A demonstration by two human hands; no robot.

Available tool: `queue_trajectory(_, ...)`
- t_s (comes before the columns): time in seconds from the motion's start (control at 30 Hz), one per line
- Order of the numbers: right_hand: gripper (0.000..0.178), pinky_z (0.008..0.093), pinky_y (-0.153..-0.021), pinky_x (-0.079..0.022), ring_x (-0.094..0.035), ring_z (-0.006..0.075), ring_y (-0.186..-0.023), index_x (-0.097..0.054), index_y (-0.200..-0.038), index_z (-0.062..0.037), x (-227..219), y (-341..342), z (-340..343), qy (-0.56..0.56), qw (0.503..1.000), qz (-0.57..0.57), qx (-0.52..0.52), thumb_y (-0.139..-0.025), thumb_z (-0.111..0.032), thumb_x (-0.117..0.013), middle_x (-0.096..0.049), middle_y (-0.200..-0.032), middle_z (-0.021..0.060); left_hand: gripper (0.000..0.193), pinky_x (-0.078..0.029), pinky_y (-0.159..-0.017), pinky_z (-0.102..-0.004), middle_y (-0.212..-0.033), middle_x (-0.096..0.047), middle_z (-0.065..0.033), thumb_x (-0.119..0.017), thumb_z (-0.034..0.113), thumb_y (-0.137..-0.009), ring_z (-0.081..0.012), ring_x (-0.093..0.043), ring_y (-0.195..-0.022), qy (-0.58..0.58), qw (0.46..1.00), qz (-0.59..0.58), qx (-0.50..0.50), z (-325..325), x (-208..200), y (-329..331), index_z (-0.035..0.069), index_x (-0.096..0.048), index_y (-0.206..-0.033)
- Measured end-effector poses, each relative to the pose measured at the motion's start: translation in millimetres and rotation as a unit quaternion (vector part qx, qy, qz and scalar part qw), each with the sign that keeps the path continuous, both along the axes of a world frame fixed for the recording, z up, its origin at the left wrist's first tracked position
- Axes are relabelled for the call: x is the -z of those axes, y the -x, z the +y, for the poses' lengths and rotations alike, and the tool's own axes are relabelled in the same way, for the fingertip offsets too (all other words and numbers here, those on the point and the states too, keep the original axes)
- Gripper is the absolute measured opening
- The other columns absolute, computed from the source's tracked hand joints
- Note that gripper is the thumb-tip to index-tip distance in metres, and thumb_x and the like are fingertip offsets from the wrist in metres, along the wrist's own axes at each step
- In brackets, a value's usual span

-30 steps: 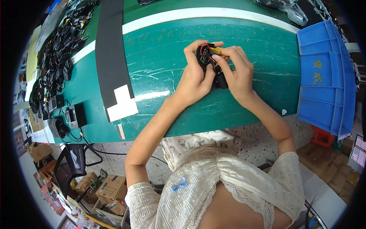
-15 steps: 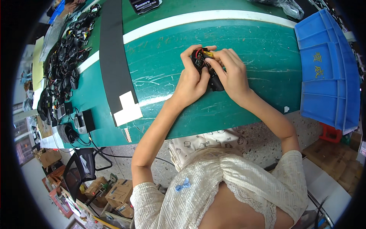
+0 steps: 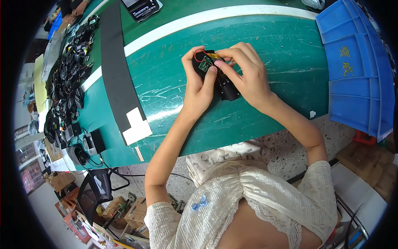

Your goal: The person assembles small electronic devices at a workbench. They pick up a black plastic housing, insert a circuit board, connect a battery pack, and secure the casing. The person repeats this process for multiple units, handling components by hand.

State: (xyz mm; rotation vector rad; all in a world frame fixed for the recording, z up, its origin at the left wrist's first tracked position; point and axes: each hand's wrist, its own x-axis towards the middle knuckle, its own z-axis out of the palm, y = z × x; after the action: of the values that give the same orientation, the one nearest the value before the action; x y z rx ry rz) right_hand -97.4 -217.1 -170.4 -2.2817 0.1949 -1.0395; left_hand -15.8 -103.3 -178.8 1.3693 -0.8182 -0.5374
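A black plastic device housing (image 3: pixel 229 91) lies open-sided between my hands, just over the green tabletop. Inside it a small green circuit board (image 3: pixel 204 65) and a looped red wire (image 3: pixel 196 54) show. My left hand (image 3: pixel 197 93) is closed round the housing's left side, its thumb at the board's lower edge. With thumb and forefinger my right hand (image 3: pixel 252 79) pinches at a yellow-wrapped part (image 3: pixel 213 55) at the housing's upper end. Thin wires run near the right thumb; the fingers partly cover them.
Blue plastic bins (image 3: pixel 350 70) stand at the right edge of the green table (image 3: pixel 166 54). A black strip (image 3: pixel 118 70) with white paper pieces (image 3: pixel 137 126) runs along the left. Beyond lie a heap of black devices (image 3: pixel 70 79) and a phone (image 3: pixel 141 9). Another person's hands (image 3: pixel 76 10) show far left.
The housing has turned and shifted slightly left, so the green board now faces up more plainly. My left hand moved left with it; the right fingers stay at the yellow part.
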Motion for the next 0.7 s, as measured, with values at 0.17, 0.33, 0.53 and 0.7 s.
queue_trajectory(0.17, 0.015, 0.0294, -0.056, -0.044, -0.052, 0.0186, -0.067, -0.058, -0.085, -0.0035, -5, 1, 5, -0.014, 1.0, -0.01, 0.018, -0.074, -0.008, -0.068, -0.053, -0.074, 0.0057, 0.038, -0.04, -0.086, -0.0258, -0.11, -0.046, -0.0102, -0.04, 0.001, -0.091, -0.0135, -0.047, -0.1, -0.012, 1.0, 0.026, -0.005, 0, 1, 3, 0.004, -0.03, -0.127)
queue_trajectory(0.33, 0.012, 0.0309, -0.057, -0.044, -0.053, 0.0211, -0.066, -0.058, -0.082, -0.0023, -7, 3, 8, -0.029, 0.999, -0.007, 0.016, -0.074, -0.006, -0.067, -0.056, -0.073, 0.0067, 0.034, -0.041, -0.088, -0.0294, -0.109, -0.051, -0.014, -0.039, -0.002, -0.089, -0.0172, -0.051, -0.1, -0.016, 0.999, -0.027, 0.011, 2, 2, 1, 0.001, -0.031, -0.122)
queue_trajectory(0.53, 0.01, 0.0336, -0.06, -0.044, -0.055, 0.025, -0.069, -0.056, -0.079, -0.0006, -4, 4, 11, -0.051, 0.999, -0.017, 0.009, -0.074, -0.002, -0.065, -0.061, -0.079, 0.0093, 0.031, -0.039, -0.091, -0.0299, -0.111, -0.051, -0.0145, -0.04, -0.003, -0.088, -0.0182, -0.05, -0.102, 0.014, 0.999, -0.014, 0.032, 1, -6, 4, 0.0, -0.035, -0.118)
queue_trajectory(0.7, 0.01, 0.0336, -0.06, -0.044, -0.054, 0.0255, -0.069, -0.056, -0.078, -0.0003, -3, 5, 12, -0.043, 0.999, -0.013, 0.007, -0.074, -0.001, -0.065, -0.06, -0.079, 0.01, 0.033, -0.039, -0.09, -0.03, -0.109, -0.05, -0.0142, -0.043, -0.003, -0.086, -0.0191, -0.049, -0.102, -0.003, 0.998, -0.053, 0.022, 2, -2, 5, 0.0, -0.036, -0.119)
